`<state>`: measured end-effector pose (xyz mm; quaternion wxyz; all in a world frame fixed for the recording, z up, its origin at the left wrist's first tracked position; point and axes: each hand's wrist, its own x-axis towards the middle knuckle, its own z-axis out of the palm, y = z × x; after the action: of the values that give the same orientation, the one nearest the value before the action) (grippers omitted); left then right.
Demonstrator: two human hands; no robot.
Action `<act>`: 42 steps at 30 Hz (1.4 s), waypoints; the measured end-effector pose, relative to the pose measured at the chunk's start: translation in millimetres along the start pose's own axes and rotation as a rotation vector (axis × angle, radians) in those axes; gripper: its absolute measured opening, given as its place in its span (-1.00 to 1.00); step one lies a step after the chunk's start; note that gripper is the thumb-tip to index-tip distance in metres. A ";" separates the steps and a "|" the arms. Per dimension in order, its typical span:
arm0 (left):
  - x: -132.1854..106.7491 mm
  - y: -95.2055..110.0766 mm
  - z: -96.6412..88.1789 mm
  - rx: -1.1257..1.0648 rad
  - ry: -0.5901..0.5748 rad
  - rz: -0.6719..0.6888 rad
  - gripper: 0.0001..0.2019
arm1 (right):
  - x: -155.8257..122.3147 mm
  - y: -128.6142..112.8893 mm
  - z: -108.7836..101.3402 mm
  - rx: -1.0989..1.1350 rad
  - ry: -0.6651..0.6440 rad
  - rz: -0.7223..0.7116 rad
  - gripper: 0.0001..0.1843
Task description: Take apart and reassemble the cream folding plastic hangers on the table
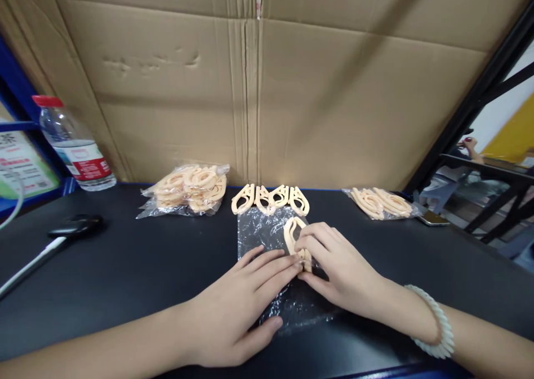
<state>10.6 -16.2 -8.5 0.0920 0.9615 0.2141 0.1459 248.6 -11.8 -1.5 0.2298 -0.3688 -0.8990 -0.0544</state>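
I'm handling a beige hanger (288,236) on the clear bag (256,229) on the worktop (137,267), my right hand (344,265) pinching it, my left hand (233,306) spreading over the bag, which probably needs holding flat next.

Probably a small workshop, judging by the cardboard wall (167,89), dark metal frame (467,109) and bagged pieces (187,190) on the tabletop (125,267).

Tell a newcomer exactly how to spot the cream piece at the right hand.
On the black table, find the clear bag in the middle. The cream piece overlaps it, at the right hand. Unlike the row of similar pieces along the bag's far edge, it is being handled.
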 end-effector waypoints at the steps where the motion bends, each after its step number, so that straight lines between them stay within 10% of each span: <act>1: 0.1 -0.1 0.5 -0.006 0.005 0.004 -0.30 | 0.2 1.8 2.5 0.016 -0.009 0.033 -0.81; 12: 2.0 2.9 -8.9 0.007 -0.056 0.001 -0.31 | 9.1 43.6 -4.8 0.391 0.030 -0.062 -0.65; 19: -1.1 -3.3 0.9 -0.012 0.035 0.045 -0.30 | 8.3 106.9 22.4 0.100 -0.055 0.023 -0.52; 32: -0.3 4.0 -7.9 0.053 0.042 0.025 -0.34 | 10.5 95.2 -5.3 0.032 -0.116 0.043 -0.65; 38: -0.3 3.7 -7.5 0.050 0.037 0.016 -0.32 | -1.1 131.0 -8.2 -0.065 -0.101 0.067 -0.19; 42: 1.1 4.2 -8.2 0.064 0.035 -0.025 -0.32 | -7.1 151.5 -10.5 -0.005 -0.232 0.113 -0.37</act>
<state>10.6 -18.6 0.5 0.0595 0.9585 0.2321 0.1545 361.2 90.3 -6.2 0.1261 -0.4231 -0.8973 -0.0009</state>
